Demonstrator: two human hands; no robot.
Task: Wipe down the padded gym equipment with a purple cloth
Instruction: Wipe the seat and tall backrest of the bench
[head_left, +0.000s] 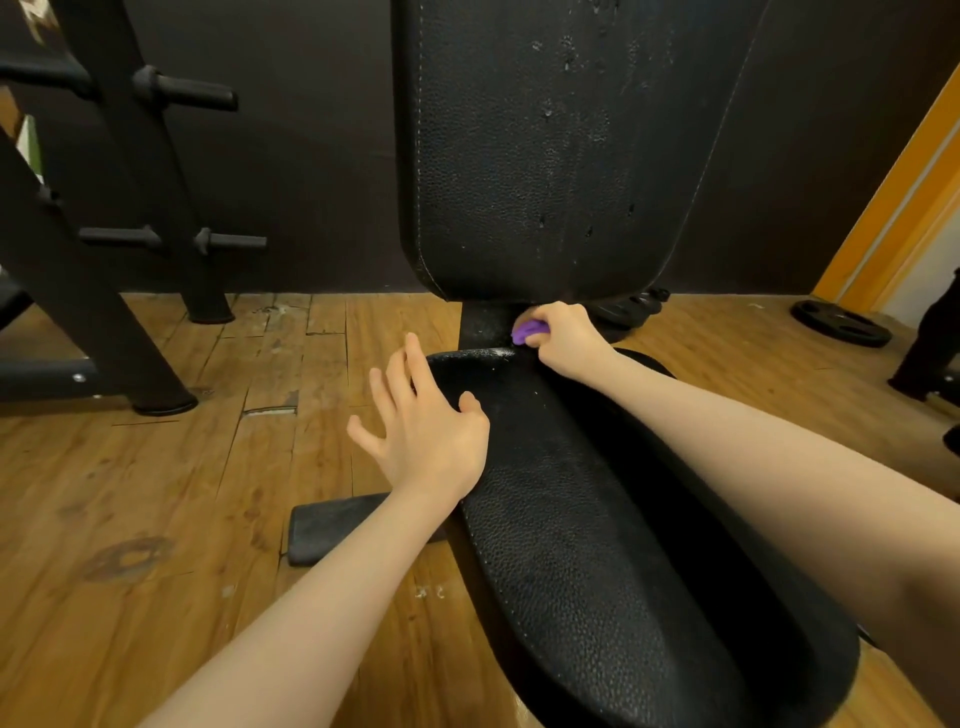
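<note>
The right hand (558, 338) grips the bunched purple cloth (530, 331), fingers curled round it, at the gap between the seat pad (597, 519) and the upright back pad (545, 156). The left hand (426, 421) is spread wide, fingers straight, at the seat pad's left edge, holding nothing. A weight plate (839, 323) lies on the wooden floor (156, 493).

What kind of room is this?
Most likely a gym. There is a padded black bench with an upright back pad, a weight plate on the wooden floor, and a black metal rack.
</note>
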